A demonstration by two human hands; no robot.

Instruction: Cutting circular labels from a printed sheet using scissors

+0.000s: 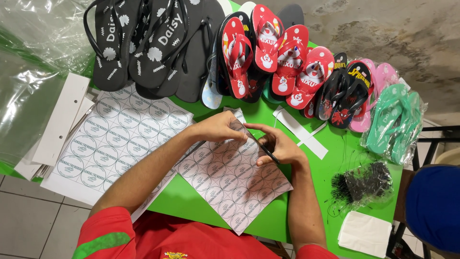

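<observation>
A: Where was the sticker sheet (230, 184)?

B: It lay on the green counter (191, 199), in front of the red sandals (275, 52). The left hand (218, 127) pressed on its top edge with the fingers together.

A: And the right hand (278, 146)?

B: It was closed around a thin dark tool (262, 148), just above the same sheet. A second sheet (112, 141) lay left of it.

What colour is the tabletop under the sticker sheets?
Bright green tabletop, seen best in the head view, the only one.
</observation>
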